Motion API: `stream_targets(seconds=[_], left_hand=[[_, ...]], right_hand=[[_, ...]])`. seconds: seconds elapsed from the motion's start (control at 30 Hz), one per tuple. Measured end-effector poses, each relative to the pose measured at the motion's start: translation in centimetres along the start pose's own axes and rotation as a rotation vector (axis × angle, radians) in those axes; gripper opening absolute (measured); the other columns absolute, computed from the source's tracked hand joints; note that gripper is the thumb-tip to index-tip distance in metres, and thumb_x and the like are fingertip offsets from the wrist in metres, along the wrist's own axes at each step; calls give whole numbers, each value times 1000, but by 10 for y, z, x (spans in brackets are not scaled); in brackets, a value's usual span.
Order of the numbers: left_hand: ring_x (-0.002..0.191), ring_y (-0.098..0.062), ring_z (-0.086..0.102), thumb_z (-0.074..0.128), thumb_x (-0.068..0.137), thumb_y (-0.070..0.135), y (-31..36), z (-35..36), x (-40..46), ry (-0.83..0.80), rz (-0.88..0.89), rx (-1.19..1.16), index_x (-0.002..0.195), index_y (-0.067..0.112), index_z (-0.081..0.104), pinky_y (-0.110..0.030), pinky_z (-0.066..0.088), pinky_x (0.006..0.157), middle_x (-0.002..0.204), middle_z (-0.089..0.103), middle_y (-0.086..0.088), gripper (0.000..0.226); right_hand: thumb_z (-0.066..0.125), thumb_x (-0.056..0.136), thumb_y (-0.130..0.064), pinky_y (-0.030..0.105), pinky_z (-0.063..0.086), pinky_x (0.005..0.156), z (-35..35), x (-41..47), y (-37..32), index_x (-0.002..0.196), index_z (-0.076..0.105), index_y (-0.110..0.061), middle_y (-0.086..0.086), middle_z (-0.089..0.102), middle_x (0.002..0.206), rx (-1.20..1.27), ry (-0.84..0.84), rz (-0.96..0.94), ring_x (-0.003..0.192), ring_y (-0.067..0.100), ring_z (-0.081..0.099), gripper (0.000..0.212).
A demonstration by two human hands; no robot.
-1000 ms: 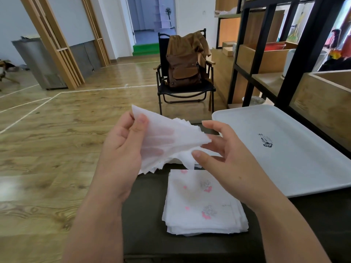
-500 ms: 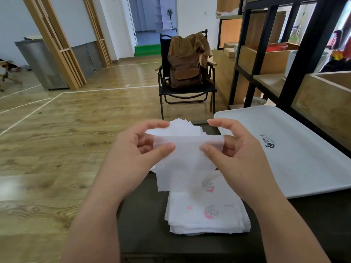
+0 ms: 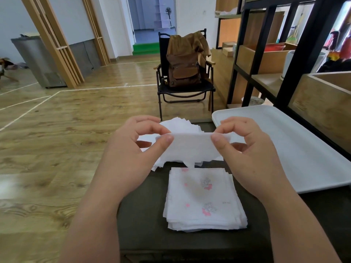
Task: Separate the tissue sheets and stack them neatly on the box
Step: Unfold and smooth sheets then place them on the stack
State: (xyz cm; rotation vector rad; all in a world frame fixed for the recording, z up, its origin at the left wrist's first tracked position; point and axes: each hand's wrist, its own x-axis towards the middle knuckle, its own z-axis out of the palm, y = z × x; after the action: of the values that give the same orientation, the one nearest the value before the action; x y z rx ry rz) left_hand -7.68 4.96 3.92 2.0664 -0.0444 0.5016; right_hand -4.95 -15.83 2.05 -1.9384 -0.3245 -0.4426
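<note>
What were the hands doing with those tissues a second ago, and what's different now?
A second ago the left hand held the fanned bundle of tissues upright while the right hand reached for it. Now both hands pinch the top edge of one sheet, drawn level between them in front of the bundle. The printed stack on the dark box and the white tray have not moved.

Single head-worn view, wide-angle, looking forward and down from above the near edge of the dark box (image 3: 144, 215). Very near the box, with both forearms entering from the bottom edge. Facing away across the wooden floor (image 3: 66, 130) toward a chair (image 3: 185, 90) beyond the box. Shelving (image 3: 284, 54) right of the box.
</note>
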Motion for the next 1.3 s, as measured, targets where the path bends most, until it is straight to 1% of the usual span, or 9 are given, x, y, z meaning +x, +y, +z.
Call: stream_targets(seconds=[0.13,0.27,0.53,0.67,0.8,0.93,1.07,1.13,1.3], left_hand=[[58,-14,53,68,84,42,13,-2,-5,-114,9,-199,84,34,71,-25,47,58,67,65,5,9],[44,-4,47,67,90,37,16,-2,-8,-211,-107,-263,82,28,71,-11,38,43,57,56,2,12],[50,0,61,66,91,36,-22,23,-5,-466,-378,304,80,26,66,-22,48,56,58,69,9,15],[50,1,63,67,90,38,-27,25,-4,-466,-405,389,80,25,65,-22,47,58,56,68,12,16],[43,1,56,71,80,53,-26,18,0,-197,-358,410,69,29,64,-18,37,44,53,64,16,27],[62,4,58,74,81,39,-30,19,7,224,-167,213,75,33,61,-21,40,53,69,64,22,15],[105,8,48,67,87,15,-43,39,10,-39,41,368,111,38,64,-15,40,96,108,60,28,33],[118,6,39,63,85,5,-48,46,13,-181,149,452,122,33,64,-5,25,100,119,56,24,47],[123,-14,48,61,86,1,-57,52,15,-172,176,578,107,25,76,-27,37,101,122,66,9,35]], right_hand=[[60,92,-23,12,45,52,-12,-4,-15,79,65,-26,-1,61,69,262,-134,5,61,13,56,15],[55,83,-44,23,47,57,-19,-3,-17,82,66,-35,-2,69,69,194,-218,237,62,13,64,14],[63,89,-40,18,43,54,-15,-5,16,78,67,-25,-7,67,73,-226,-408,506,60,4,62,19],[66,86,-39,30,56,66,-10,-4,27,80,65,-25,-4,68,79,-326,-455,560,70,12,66,16],[68,83,-46,16,38,47,-11,-2,27,77,61,-29,-12,61,76,-435,-303,503,65,3,57,19],[68,82,-48,12,31,39,-15,0,22,73,61,-30,-10,60,68,-348,-119,453,62,-1,57,21],[68,82,-42,21,33,52,-9,-1,20,74,62,-29,-6,59,67,-277,-127,419,64,6,55,17],[68,82,-41,22,35,54,-7,-2,19,75,62,-29,-6,56,66,-258,-148,412,64,7,54,15],[67,82,-41,23,35,56,-5,-3,22,76,62,-30,-8,51,63,-235,-161,403,63,6,52,14]])
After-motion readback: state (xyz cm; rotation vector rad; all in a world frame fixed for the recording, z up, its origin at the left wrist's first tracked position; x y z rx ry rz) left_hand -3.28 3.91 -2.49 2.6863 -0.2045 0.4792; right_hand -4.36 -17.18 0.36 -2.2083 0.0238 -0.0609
